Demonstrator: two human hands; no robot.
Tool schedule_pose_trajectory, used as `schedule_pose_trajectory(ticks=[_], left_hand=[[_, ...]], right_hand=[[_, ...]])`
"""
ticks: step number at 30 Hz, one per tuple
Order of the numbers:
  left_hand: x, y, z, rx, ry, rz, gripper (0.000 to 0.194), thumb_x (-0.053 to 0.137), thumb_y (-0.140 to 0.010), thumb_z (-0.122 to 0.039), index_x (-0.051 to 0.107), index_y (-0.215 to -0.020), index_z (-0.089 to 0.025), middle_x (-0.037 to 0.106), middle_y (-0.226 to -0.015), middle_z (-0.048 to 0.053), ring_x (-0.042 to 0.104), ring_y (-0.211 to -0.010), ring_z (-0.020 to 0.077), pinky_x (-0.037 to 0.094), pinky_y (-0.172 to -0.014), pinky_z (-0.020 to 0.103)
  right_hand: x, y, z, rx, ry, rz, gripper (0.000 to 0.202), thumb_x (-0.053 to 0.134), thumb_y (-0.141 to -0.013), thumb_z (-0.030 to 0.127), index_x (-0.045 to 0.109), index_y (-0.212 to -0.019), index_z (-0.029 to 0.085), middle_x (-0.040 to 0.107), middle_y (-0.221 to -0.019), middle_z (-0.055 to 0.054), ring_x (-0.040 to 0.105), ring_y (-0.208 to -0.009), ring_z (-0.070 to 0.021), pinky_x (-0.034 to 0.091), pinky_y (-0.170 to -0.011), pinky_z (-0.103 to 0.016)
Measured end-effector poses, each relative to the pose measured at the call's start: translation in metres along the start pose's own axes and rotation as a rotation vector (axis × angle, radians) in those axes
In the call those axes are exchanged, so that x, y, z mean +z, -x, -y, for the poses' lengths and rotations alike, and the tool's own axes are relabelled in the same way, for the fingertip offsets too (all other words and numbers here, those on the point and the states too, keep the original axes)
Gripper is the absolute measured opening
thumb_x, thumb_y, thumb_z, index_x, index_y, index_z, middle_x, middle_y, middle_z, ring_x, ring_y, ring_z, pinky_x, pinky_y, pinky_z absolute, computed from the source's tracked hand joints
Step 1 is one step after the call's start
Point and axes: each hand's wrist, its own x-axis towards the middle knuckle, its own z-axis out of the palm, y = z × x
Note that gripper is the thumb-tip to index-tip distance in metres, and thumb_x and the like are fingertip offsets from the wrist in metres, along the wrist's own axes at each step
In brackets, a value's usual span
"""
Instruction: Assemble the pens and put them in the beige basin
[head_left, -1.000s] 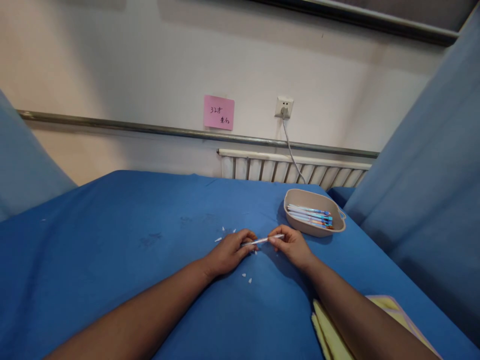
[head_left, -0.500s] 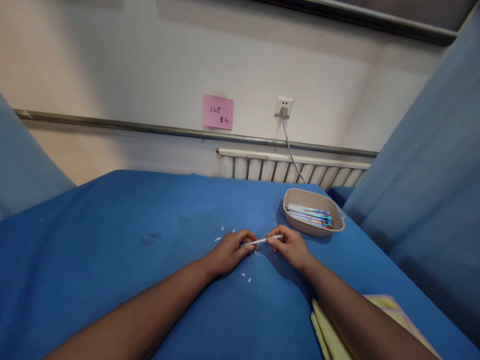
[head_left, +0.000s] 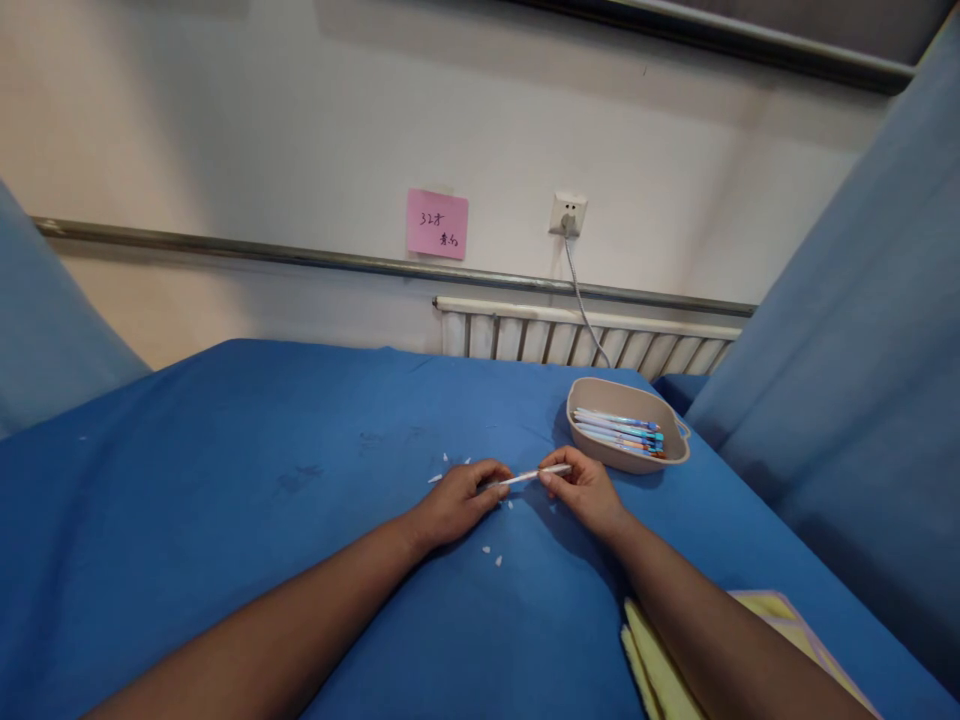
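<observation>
left hand (head_left: 459, 503): grasping the left end of a pen-like stick (head_left: 525, 476)
right hand (head_left: 586, 492): pinching its right part
progress: this one seems mid-handling, outside the basket (head_left: 622, 390); several similar sticks (head_left: 619, 433) lie inside, far right
white bits (head_left: 499, 561): loose, around left hand

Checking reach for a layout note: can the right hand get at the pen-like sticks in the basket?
Probably yes: the beige basket is open-topped and near the right hand, with nothing visible between. That hand holds a slim white stick, though, and would likely need to release it first.
</observation>
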Motion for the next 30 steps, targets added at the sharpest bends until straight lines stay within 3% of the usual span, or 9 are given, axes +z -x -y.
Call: schedule_pose_trajectory(ticks=[6,16,20,26,30], left_hand=[[0.0,-0.003,0.0,-0.09,0.038,-0.009,0.026,0.047,-0.083,-0.036,0.063,-0.079,-0.016,0.056,-0.064,-0.001,0.049,-0.059,0.0123,0.036,-0.056,0.02],[-0.007,-0.01,0.014,-0.173,0.216,-0.098,0.03,0.054,-0.076,-0.042,0.059,-0.075,-0.013,0.054,-0.065,-0.001,0.047,-0.061,0.0118,0.038,-0.058,0.021],[-0.006,-0.01,0.015,-0.191,0.239,-0.101,0.031,0.054,-0.075,-0.043,0.059,-0.075,-0.013,0.053,-0.065,-0.001,0.047,-0.061,0.0117,0.038,-0.057,0.021],[-0.005,-0.009,0.014,-0.238,0.264,-0.101,0.033,0.055,-0.074,-0.046,0.059,-0.075,-0.013,0.053,-0.064,-0.002,0.044,-0.056,0.0103,0.035,-0.052,0.02],[-0.005,-0.009,0.013,-0.24,0.27,-0.1,0.035,0.055,-0.074,-0.048,0.059,-0.076,-0.013,0.054,-0.064,-0.001,0.045,-0.056,0.0104,0.035,-0.052,0.02]], right_hand=[[0.003,0.002,0.005,-0.013,-0.024,0.008,0.019,0.064,-0.07,0.035,0.058,-0.077,0.019,0.053,-0.054,0.004,0.047,-0.05,-0.0104,0.036,-0.048,-0.022],[-0.019,-0.006,-0.004,0.019,-0.321,-0.23,0.023,0.066,-0.071,0.039,0.059,-0.074,0.018,0.054,-0.059,0.003,0.043,-0.051,-0.0085,0.034,-0.05,-0.021],[-0.016,-0.006,-0.005,0.053,-0.411,-0.194,0.023,0.067,-0.071,0.039,0.059,-0.071,0.018,0.052,-0.058,0.003,0.042,-0.05,-0.008,0.032,-0.049,-0.021],[-0.012,-0.002,0.006,0.112,-0.655,-0.04,0.017,0.067,-0.07,0.031,0.056,-0.069,0.017,0.046,-0.056,0.004,0.036,-0.048,-0.0075,0.027,-0.046,-0.02],[-0.01,0.0,0.012,0.046,-0.653,-0.04,0.016,0.07,-0.067,0.026,0.056,-0.069,0.017,0.043,-0.056,0.005,0.035,-0.048,-0.0069,0.028,-0.048,-0.021]])
